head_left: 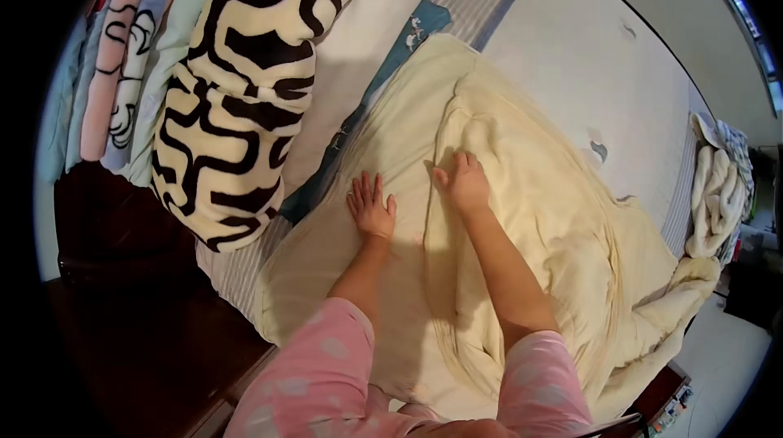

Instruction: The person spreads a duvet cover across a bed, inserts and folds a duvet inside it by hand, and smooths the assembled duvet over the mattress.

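A cream-yellow quilt (538,185) lies across the bed, with one part folded over another along a line between my hands. On the flatter, paler part to the left, my left hand (373,211) rests palm down with its fingers spread. My right hand (466,183) is on the folded-over part, close to the fold's edge. Its fingers curl into the bunched cloth, and its thumb points left; the fingertips are partly hidden.
A cream blanket with black curved lines (236,112) lies bundled at the left, beside a white pillow (342,87). Folded fabrics (110,71) stand at the far left, above dark brown wooden furniture (147,332). A white sheet (587,55) covers the bed's far side.
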The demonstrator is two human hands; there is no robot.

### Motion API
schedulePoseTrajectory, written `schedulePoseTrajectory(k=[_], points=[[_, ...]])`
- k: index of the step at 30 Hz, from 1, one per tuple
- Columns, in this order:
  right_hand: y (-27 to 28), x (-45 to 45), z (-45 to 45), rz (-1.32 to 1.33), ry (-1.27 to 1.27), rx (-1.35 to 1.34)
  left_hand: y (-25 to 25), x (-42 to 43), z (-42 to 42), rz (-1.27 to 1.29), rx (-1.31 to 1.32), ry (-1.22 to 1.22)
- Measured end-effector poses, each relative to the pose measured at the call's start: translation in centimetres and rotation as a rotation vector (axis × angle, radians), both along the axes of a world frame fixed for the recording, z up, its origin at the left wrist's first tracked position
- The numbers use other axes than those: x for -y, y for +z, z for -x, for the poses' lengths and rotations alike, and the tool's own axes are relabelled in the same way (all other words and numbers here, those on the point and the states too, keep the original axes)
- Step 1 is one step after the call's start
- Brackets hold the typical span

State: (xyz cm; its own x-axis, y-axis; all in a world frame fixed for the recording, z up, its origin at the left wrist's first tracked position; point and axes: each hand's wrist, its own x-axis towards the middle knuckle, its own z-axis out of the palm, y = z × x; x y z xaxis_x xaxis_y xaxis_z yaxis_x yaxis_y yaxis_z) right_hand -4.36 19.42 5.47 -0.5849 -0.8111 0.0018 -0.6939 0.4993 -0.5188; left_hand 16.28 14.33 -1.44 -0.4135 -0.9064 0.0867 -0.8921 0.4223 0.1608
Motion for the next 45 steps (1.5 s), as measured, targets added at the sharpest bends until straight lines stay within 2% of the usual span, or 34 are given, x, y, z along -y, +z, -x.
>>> schedulePoseTrajectory(k=[1, 4, 7, 10, 13, 14, 17, 20, 21, 23, 26, 28, 30, 32, 33, 34, 37, 39, 42, 45], points=[[-0.7, 1.5, -0.6, 0.020, -0.016, -0.093, -0.3, 0.0, 0.0, -0.002, 0.006, 0.011], [-0.7, 5.3, -0.6, -0.289, -0.234, 0.022, -0.3, 0.2, 0.1, 0.009, -0.057, 0.013], [-2.2, 7.5, 1.2, -0.446, -0.266, 0.162, -0.2, 0.5, 0.3, -0.027, -0.076, 0.015], [-3.0, 6.8, 2.6, -0.238, -0.288, 0.324, -0.1, 0.5, 0.5, -0.039, -0.074, 0.000], [-4.6, 7.8, 2.8, 0.356, -0.310, 0.402, 0.0, 0.6, 0.3, -0.040, -0.093, -0.035], [-2.5, 9.4, 2.9, 0.397, -0.385, 0.493, 0.2, 0.6, 0.3, -0.056, -0.085, -0.035], [-1.8, 14.0, 5.0, 0.595, -0.349, 0.468, 0.2, 0.9, 0.4, -0.069, -0.052, -0.028], [-1.2, 18.2, 5.6, 0.496, -0.311, 0.486, -0.5, 0.8, 0.2, -0.061, -0.031, -0.013], [-2.8, 19.2, 5.2, 0.510, -0.288, 0.485, -0.6, 0.8, 0.2, -0.068, -0.037, -0.012], [-6.1, 20.2, 3.6, 0.287, -0.258, 0.482, -0.7, 0.9, 0.3, -0.082, -0.044, -0.012], [-7.1, 20.4, 2.0, 0.239, -0.264, 0.445, -0.5, 0.9, 0.2, -0.103, -0.054, -0.006], [-8.0, 20.1, 1.6, 0.285, -0.217, 0.583, 0.0, 0.7, 0.3, -0.122, -0.079, -0.010], [-6.1, 17.8, 1.6, 0.423, -0.098, 0.744, 0.3, 0.5, 0.3, -0.156, -0.066, -0.018], [-1.8, 10.8, -0.1, 0.487, -0.037, 0.663, 0.5, 0.5, 0.2, -0.153, -0.063, -0.019], [-0.5, 6.3, -0.9, 0.435, -0.053, 0.635, 0.5, 0.6, 0.3, -0.136, -0.066, -0.014], [1.6, 1.8, -1.7, 0.432, -0.021, 0.414, 0.6, 0.6, 0.3, -0.121, -0.067, -0.011], [1.8, -13.9, -5.5, 0.134, -0.120, 0.158, 0.4, 0.6, 0.6, -0.100, -0.079, 0.010], [2.4, -22.7, -8.4, -0.112, -0.043, -0.026, -0.2, 0.6, 0.4, -0.065, -0.074, 0.000], [2.9, -30.2, -12.4, -0.450, -0.060, -0.046, -0.6, 0.3, 0.3, -0.019, -0.108, -0.019], [-1.3, -33.0, -13.5, -0.513, -0.033, 0.002, -1.0, 0.1, 0.1, -0.003, -0.086, -0.021]])
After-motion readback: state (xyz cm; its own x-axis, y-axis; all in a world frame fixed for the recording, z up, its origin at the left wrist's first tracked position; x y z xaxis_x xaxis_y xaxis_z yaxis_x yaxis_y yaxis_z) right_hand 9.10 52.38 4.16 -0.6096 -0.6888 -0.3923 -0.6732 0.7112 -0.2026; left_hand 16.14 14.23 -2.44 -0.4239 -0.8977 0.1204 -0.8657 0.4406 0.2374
